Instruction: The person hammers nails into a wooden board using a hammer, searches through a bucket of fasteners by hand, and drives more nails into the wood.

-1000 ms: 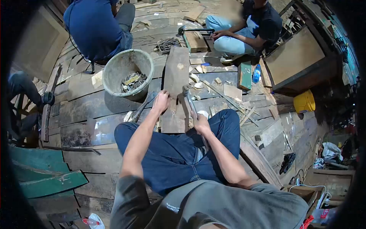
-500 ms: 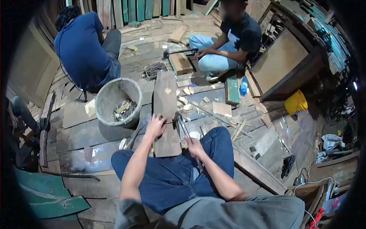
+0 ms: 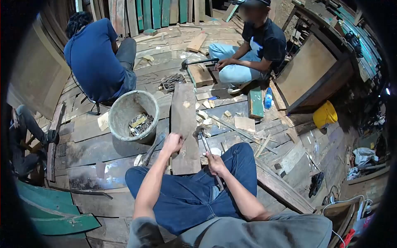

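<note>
A long bare wooden board (image 3: 183, 120) lies lengthwise in front of my crossed legs. On its left edge rests my left hand (image 3: 173, 144), fingers curled in; whatever they may hold is hidden. My right hand (image 3: 216, 164) is wrapped round the handle of a hammer (image 3: 204, 138) over my right thigh. The hammer's head is just past the board's right edge, at the near half. To the left of my left hand, a second long-handled tool (image 3: 149, 151) lies on the floor, its kind unclear.
A grey bucket (image 3: 117, 131) with small metal pieces stands left of the board. Beyond lies a pile of nails (image 3: 171, 82). Two people sit ahead, another at far left. Wood offcuts (image 3: 245, 123), a green block (image 3: 255, 103) and a yellow bucket (image 3: 324, 114) are to the right.
My left hand has drawn its fingers in and no longer reaches across toward the board's middle. The hammer head has moved right, off the board. The whole view has shifted slightly.
</note>
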`<state>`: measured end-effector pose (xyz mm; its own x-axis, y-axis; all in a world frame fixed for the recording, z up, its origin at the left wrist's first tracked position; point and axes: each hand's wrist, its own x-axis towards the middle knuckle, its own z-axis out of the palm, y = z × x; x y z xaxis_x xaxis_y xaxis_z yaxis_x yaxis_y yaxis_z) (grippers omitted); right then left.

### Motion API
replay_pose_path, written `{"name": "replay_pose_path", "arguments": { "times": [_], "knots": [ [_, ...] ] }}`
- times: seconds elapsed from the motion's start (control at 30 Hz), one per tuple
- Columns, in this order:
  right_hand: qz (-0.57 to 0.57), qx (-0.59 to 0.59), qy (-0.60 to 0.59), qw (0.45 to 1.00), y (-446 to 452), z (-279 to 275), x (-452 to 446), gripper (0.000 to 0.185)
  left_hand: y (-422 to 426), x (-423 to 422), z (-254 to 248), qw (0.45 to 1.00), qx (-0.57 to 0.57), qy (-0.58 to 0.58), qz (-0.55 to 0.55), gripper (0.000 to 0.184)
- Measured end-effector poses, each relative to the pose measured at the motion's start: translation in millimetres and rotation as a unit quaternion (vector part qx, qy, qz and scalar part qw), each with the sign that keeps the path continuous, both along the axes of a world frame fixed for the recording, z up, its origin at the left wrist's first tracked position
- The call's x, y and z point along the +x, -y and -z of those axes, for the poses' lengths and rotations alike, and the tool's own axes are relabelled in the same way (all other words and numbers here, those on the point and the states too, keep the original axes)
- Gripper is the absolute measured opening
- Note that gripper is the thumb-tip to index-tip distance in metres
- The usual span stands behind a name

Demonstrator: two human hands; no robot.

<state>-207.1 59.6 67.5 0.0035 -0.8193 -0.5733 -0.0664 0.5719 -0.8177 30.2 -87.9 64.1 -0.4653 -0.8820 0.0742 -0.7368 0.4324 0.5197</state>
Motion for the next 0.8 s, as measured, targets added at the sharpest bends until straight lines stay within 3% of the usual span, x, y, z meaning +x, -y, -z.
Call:
{"name": "replay_pose_path", "arguments": {
  "times": [0.03, 0.07, 0.13, 0.17, 0.2, 0.3, 0.37, 0.43, 0.53, 0.57, 0.67, 0.8],
  "knots": [
    [0.004, -0.003, 0.009, 1.0, 1, -13, 3, 0.062, -1, -2, 2, 0.997, -0.001, -0.072, -0.039, 0.018],
    [-0.004, -0.033, -0.011, 0.999, -5, -25, 3, 0.061, -1, -3, 6, 0.995, 0.017, -0.073, -0.068, 0.02],
    [0.011, 0.015, 0.03, 0.999, 2, 0, -2, 0.061, -4, -3, 6, 0.99, 0.083, -0.045, -0.107, 0.019],
    [0.001, 0.012, -0.029, 1.0, 3, 19, -5, 0.061, -8, -7, 1, 0.987, 0.079, -0.018, -0.135, 0.021],
    [0.019, 0.009, -0.017, 1.0, -2, -17, 4, 0.06, -8, -5, 8, 0.988, 0.087, -0.009, -0.125, 0.022],
    [0.024, 0.031, 0.02, 0.999, 2, -8, 4, 0.055, -7, -1, -1, 0.985, 0.106, 0.018, -0.135, 0.023],
    [0.022, 0.027, 0.046, 0.998, 0, -12, 4, 0.052, -7, 3, 0, 0.991, 0.057, 0.038, -0.115, 0.028],
    [0.019, 0.015, 0.061, 0.998, -1, -19, 3, 0.05, -10, 4, -8, 0.995, -0.027, 0.058, -0.079, 0.039],
    [0.022, 0.024, 0.065, 0.997, 0, -22, 3, 0.048, -10, 8, -15, 0.99, 0.0, 0.137, -0.021, 0.055],
    [0.025, 0.027, 0.075, 0.997, 0, -19, 2, 0.048, -7, 10, -5, 0.989, -0.041, 0.143, -0.014, 0.06],
    [0.024, 0.027, 0.072, 0.997, 0, -18, 2, 0.048, -7, 11, -10, 0.991, -0.052, 0.124, 0.015, 0.058],
    [0.031, 0.047, 0.092, 0.994, 0, -24, 1, 0.049, -10, 8, -11, 0.989, -0.1, 0.102, 0.03, 0.035]
  ]
}}
